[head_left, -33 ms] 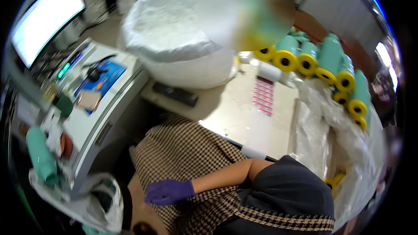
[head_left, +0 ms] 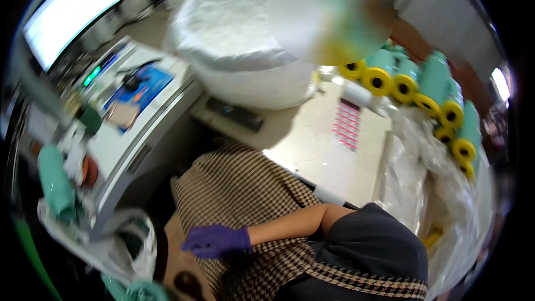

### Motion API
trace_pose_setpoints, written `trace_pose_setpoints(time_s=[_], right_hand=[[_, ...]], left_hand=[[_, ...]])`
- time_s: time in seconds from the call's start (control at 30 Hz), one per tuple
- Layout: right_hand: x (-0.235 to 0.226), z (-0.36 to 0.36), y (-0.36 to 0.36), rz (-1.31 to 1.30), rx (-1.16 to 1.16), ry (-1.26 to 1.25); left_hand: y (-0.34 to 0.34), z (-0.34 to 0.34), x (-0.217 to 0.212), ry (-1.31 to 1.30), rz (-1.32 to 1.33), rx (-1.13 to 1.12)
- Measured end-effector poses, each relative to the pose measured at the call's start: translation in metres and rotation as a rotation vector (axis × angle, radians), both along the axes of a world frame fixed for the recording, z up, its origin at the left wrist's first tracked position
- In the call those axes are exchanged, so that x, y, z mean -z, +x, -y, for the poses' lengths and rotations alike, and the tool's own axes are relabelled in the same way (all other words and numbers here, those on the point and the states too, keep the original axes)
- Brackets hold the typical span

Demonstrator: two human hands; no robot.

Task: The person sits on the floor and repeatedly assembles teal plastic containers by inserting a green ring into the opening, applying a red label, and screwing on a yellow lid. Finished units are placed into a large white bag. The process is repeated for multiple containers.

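My right hand [head_left: 217, 241], in a purple glove, rests low over my lap on the brown-and-black checked apron [head_left: 239, 181]. Its fingers point left, apart and loosely bent, and nothing shows in them, though blur softens their outline. The bare forearm runs back to a dark sleeve [head_left: 373, 239] at the right. My left hand is out of the picture. Beyond the lap, a strip of pink-and-white labels [head_left: 346, 125] unrolls from a white roll [head_left: 356, 94] across the pale worktop [head_left: 301, 145].
A big white sack [head_left: 245, 81] stands behind the worktop, with green cylinders [head_left: 434, 81] with yellow ends lined up at right. Clear plastic sheeting [head_left: 409, 161] hangs there. At left are a white desk [head_left: 161, 117], a phone [head_left: 122, 115], a monitor [head_left: 72, 14] and a plastic bag [head_left: 125, 267].
The view has turned slightly, so the desk, sack and worktop sit further right in it. My right hand stays over the lap, its fingers slightly shifted.
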State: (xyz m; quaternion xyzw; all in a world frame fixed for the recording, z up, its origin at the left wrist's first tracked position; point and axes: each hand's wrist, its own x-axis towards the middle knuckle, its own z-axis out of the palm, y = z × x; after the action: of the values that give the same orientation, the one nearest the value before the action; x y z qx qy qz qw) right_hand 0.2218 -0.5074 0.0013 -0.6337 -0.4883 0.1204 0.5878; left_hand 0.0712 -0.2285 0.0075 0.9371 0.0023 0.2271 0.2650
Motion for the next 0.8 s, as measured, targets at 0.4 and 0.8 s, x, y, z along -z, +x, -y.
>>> trace_pose_setpoints(time_s=[0.4,0.8], right_hand=[[-0.039,0.009,0.003,-0.158,0.143,-0.114],[-0.067,0.032,-0.021,0.539,0.173,-0.206]], left_hand=[[0.038,0.105,-0.105,0.009,-0.011,0.234],[0.051,0.133,-0.081,0.011,0.019,-0.020]])
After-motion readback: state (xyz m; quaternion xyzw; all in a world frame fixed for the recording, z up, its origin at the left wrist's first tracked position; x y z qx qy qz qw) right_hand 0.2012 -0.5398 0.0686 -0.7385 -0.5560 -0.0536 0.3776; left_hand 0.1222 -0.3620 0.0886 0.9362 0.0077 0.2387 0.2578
